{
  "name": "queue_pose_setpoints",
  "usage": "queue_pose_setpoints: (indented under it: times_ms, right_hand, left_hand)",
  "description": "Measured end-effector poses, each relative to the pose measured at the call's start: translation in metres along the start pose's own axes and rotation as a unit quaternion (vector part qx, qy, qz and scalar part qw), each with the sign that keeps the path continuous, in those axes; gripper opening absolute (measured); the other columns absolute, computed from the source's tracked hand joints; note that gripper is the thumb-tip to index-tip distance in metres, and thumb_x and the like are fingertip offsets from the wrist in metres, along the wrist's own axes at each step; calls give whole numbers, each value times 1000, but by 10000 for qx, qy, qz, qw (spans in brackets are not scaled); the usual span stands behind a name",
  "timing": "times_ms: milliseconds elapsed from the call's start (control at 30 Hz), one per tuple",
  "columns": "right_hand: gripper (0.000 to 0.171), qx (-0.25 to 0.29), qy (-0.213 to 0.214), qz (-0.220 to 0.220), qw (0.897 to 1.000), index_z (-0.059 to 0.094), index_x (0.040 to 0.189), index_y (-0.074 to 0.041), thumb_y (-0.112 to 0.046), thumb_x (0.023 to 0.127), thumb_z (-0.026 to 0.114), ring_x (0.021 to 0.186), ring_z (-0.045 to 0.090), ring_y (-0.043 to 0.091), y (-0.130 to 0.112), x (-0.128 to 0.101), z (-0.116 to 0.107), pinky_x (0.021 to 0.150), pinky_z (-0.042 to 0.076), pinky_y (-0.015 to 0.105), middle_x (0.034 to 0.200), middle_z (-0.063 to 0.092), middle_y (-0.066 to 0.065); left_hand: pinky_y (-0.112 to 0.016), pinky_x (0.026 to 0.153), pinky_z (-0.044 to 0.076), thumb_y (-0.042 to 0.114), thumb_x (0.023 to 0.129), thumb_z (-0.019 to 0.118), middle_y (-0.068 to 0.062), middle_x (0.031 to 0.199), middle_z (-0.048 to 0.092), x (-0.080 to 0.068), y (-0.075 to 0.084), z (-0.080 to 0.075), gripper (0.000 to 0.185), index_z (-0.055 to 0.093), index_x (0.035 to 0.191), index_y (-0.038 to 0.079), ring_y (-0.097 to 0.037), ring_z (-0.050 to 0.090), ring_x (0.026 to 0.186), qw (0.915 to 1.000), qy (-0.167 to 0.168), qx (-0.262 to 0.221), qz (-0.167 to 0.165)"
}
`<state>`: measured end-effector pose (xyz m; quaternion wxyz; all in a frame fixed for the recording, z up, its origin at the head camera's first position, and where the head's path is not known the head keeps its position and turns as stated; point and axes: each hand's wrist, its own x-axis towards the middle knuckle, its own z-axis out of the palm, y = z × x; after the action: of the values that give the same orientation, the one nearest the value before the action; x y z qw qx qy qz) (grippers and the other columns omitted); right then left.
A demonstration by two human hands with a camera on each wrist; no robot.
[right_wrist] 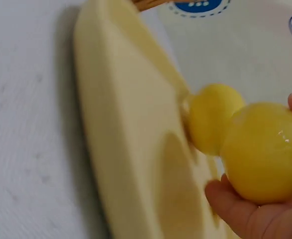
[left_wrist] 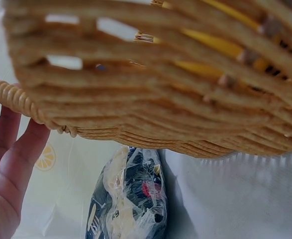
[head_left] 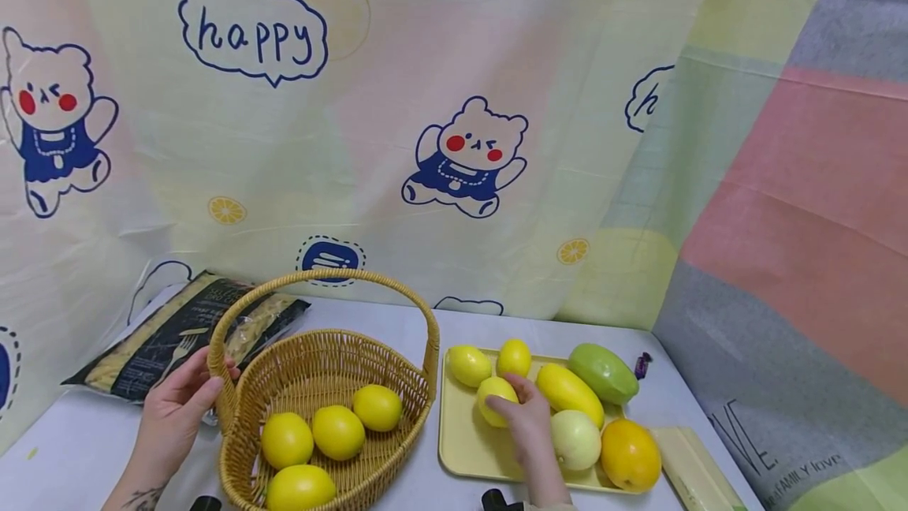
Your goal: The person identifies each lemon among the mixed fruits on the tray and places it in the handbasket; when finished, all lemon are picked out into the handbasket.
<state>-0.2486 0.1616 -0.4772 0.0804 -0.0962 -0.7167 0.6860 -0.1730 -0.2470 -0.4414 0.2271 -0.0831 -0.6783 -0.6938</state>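
Step in hand: the right hand [head_left: 528, 416] lifts one lemon [head_left: 494, 399] off the yellow tray [head_left: 461, 448]; I judge it is bound for the wicker basket [head_left: 326, 385], where four lemons already lie.
Doing it well: I would keep thumb and fingers cupped round the widest part of the fruit, raise it straight up so it does not nudge the two lemons behind it, then carry it over the rim and under the arched handle [head_left: 333, 278], clear of both.
Right hand: curled round the lemon; the right wrist view shows the fruit [right_wrist: 265, 152] seated in the fingers [right_wrist: 245, 214], with a second lemon [right_wrist: 210, 117] just beside it.
Left hand: the left hand [head_left: 177, 408] rests at the basket's left rim, where the handle joins; fingers fairly straight, touching the weave [left_wrist: 16, 97]. Steadying there looks wise, as the basket seems light.
Lemon's place: front left of the tray, close to the basket.
Lemon's look: bright yellow, smooth, glossy, rounded oval, probably slippery.
Tray neighbours: a long yellow mango [head_left: 570, 393], a green mango [head_left: 603, 373], a pale round fruit [head_left: 574, 438], an orange [head_left: 629, 456].
Behind: a packet of pasta [head_left: 184, 333].
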Motion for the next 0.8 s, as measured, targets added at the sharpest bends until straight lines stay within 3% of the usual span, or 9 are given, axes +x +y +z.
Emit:
queue_pose_setpoints:
  times_ms: [100, 233, 400, 567, 667, 800]
  right_hand:
    - [57, 444, -174, 85, 9988, 48, 123, 12, 6, 71, 68, 96, 54, 17, -8, -5, -2, 77, 50, 18, 118, 54, 19]
    - [55, 1041, -495, 266, 9930, 47, 125, 9, 6, 74, 65, 87, 56, 13, -19, -11, -5, 70, 54, 23, 110, 56, 8]
    - [44, 1664, -1036, 228, 9803, 57, 120, -7, 4, 77, 61, 90, 57, 14, -36, -22, -8, 74, 53, 24, 114, 50, 4]
    - [43, 2043, -1844, 166, 9612, 63, 106, -24, 7, 77, 59, 93, 56, 17, -52, -35, -9, 77, 53, 26, 116, 46, 7]
    - [46, 2069, -2420, 7, 9480, 62, 109, -25, 8, 76, 61, 96, 55, 18, -58, -42, -8, 77, 53, 27, 115, 52, 5]
    - [49, 2122, -3321, -408, 9182, 59, 113, -23, 7, 75, 65, 102, 55, 16, -61, -48, -5, 82, 52, 26, 117, 58, 1]
  left_hand:
    - [-10, 71, 51, 3, 93, 52, 17, 100, 66, 0, 1, 0, 42, 49, 134, 11, 5, 63, 88, 10000, -19, -19, 35]
    - [-10, 71, 51, 3, 93, 52, 18, 100, 65, 0, 1, 0, 42, 49, 134, 11, 5, 62, 88, 10000, -26, 34, 18]
    - [-10, 71, 51, 2, 93, 52, 18, 100, 66, 0, 1, 1, 43, 49, 134, 12, 5, 63, 89, 10000, -24, 0, 14]
    - [-10, 72, 51, 2, 93, 51, 17, 100, 66, 0, 1, 0, 43, 49, 135, 11, 4, 63, 89, 9999, -65, -116, 55]
    - [-10, 72, 51, 2, 93, 51, 17, 100, 66, -1, 1, 0, 43, 49, 135, 11, 4, 63, 89, 9999, -76, -128, 58]
    - [-10, 72, 51, 2, 93, 52, 17, 100, 66, -1, 1, 0, 43, 49, 135, 11, 4, 63, 89, 9999, -72, -111, 53]
